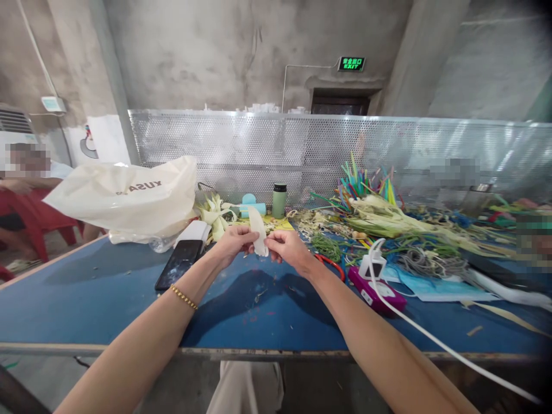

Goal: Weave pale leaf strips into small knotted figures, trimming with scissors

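Above the blue tabletop (241, 322), a pale piece of corn husk (257, 221) stands upright between my two hands. My left hand (237, 240), with a gold bead bracelet at the wrist, pinches its left side. The fingertips of my right hand (287, 248) are closed on its lower right edge. Just behind my left hand lies a bunch of pale husks (218, 215). A black phone (180, 263) rests to the left of my left forearm.
At the left is a large white plastic bag (125, 190). A green bottle (279, 201) stands behind my hands. To the right are a husk pile (379, 215), red-handled scissors (334, 264), grey cord (426, 263) and a purple power strip (377, 293) with a white cable. A person sits far left.
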`<state>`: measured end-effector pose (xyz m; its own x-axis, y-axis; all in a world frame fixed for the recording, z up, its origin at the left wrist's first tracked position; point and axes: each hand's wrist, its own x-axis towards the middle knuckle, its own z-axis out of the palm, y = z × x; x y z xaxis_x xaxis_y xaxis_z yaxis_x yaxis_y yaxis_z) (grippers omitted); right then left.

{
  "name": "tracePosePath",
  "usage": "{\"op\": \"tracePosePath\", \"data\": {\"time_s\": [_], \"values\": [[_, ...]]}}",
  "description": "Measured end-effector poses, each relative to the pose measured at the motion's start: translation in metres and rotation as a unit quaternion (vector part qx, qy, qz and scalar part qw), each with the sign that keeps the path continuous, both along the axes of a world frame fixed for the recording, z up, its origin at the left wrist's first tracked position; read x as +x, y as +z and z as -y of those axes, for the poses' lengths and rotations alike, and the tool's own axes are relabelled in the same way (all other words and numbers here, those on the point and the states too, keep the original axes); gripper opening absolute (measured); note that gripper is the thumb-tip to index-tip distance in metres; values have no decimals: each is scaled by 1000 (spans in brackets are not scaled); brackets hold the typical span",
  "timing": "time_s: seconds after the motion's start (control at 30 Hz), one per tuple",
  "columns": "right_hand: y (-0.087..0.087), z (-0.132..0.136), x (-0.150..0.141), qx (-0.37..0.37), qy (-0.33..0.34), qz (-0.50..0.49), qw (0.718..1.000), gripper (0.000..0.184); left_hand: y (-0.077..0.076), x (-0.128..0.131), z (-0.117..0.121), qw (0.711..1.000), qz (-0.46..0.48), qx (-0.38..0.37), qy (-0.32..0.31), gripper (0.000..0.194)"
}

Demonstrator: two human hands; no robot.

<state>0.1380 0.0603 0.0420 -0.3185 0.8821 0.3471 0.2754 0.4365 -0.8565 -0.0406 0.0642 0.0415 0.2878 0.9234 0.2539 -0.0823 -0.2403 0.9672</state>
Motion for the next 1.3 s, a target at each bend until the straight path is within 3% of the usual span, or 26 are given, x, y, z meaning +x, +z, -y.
{"op": "tracePosePath", "data": {"time_s": [0.43, 0.63, 0.87, 0.97, 1.03, 1.17, 1.3], "values": [[-2, -3, 0, -22, 21, -30, 999, 26, -4, 4, 0, 998, -61, 17, 0, 24], [1, -1, 1, -32, 11, -32, 999, 24, -2, 1, 0, 999, -41, -2, -11, 23], [-2, -3, -1, -39, 6, -5, 999, 16, -6, -1, -8, 999, -20, 6, 28, 23], [5, -3, 4, -18, -14, -61, 998, 13, -6, -5, -13, 996, -35, 7, 83, 18], [13, -3, 10, 6, -23, -161, 987, 12, -5, -11, -17, 989, -42, -5, 145, 18], [34, -6, 23, 92, -46, -370, 923, 12, -5, -26, -28, 958, -7, -95, 271, 18], [50, -6, 34, 200, -132, -446, 863, 15, -5, -42, -38, 924, 77, -166, 336, 22]]}}
